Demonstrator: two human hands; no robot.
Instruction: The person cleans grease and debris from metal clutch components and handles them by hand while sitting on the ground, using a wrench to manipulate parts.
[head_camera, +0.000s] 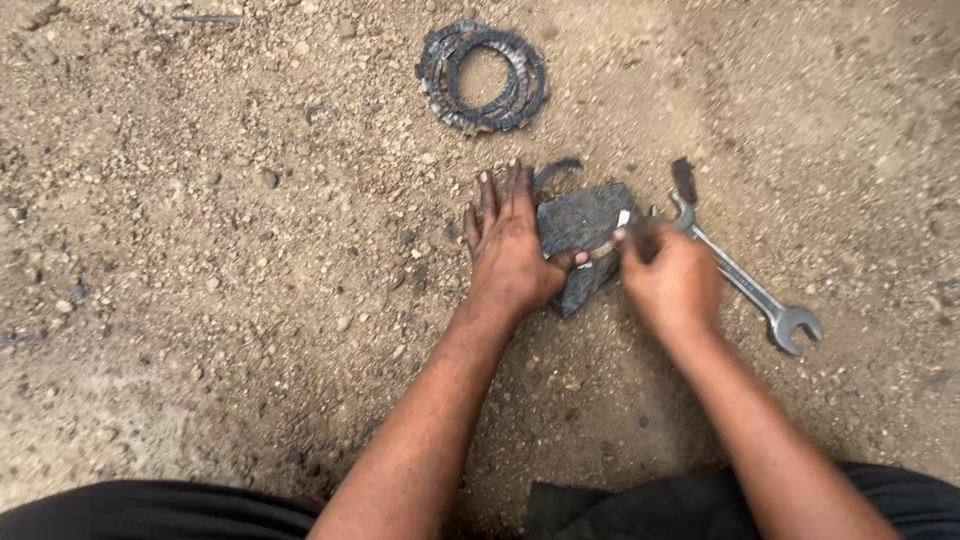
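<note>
Both hands work over a dark, flat slab of stone (582, 222) lying on bare, gravelly ground (200, 250). Left hand (510, 245) lies palm down with its fingers spread flat on the dirt at the slab's left edge, the thumb stretched across the slab's lower part to pin it. Right hand (668, 275) is closed around a small metal piece (622, 219), whose pale tip rests on the slab's upper right corner; what the piece is cannot be told, since the fingers hide most of it. Just beyond the slab's top edge, a thin curved fragment of dark ring (557, 168) lies in the dirt. Beside the right hand, a double-ended open spanner (760, 295) lies slantwise, its far head partly behind the knuckles, with a short dark strip (684, 180) above it. Farther up, well apart from the hands, sits a stack of worn, dark ring-shaped plates (484, 75). Dark-clothed knees (160, 510) fill the bottom edge.
</note>
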